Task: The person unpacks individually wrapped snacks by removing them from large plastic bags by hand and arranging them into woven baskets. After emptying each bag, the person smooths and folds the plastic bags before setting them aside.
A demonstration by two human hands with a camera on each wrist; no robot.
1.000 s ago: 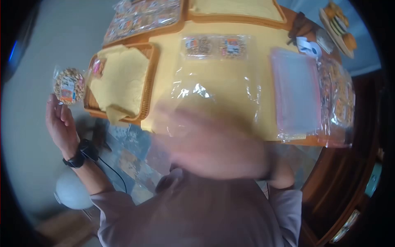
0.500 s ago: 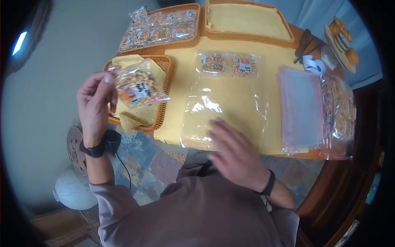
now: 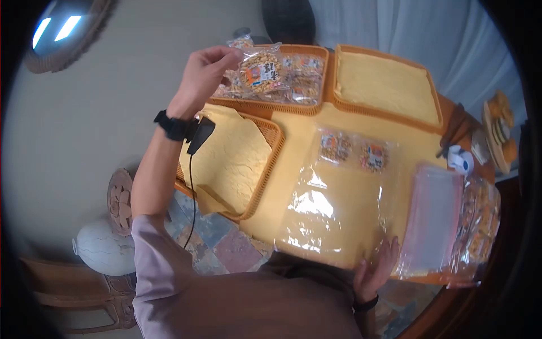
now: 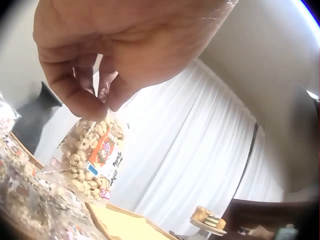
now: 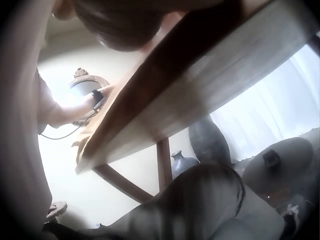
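Note:
My left hand (image 3: pixel 204 76) pinches the top edge of a clear-wrapped round nut cake (image 3: pixel 261 72), which has an orange and white label. In the head view it overlaps the back-left basket; the left wrist view shows the wrapped cake (image 4: pixel 92 157) hanging below thumb and fingers. A large clear plastic bag (image 3: pixel 339 212) lies flat on the yellow cloth. Two wrapped nut cakes (image 3: pixel 336 148) sit side by side at its far end. By the bag's near right corner, at the table's front edge, my right hand (image 3: pixel 377 270) has its fingers extended.
The back-left wicker basket (image 3: pixel 302 108) contains several wrapped cakes. Two cloth-lined baskets stand at back right (image 3: pixel 389 116) and near left (image 3: pixel 271 161). Plastic sleeves (image 3: pixel 432 220), a filled clear pack (image 3: pixel 480 226) and a tape roll (image 3: pixel 460 161) are on the right.
My left hand has carried the wrapped nut cake from the far left, past the near-left basket, to the back-left basket. The right hand has moved from over the bag to its near right corner.

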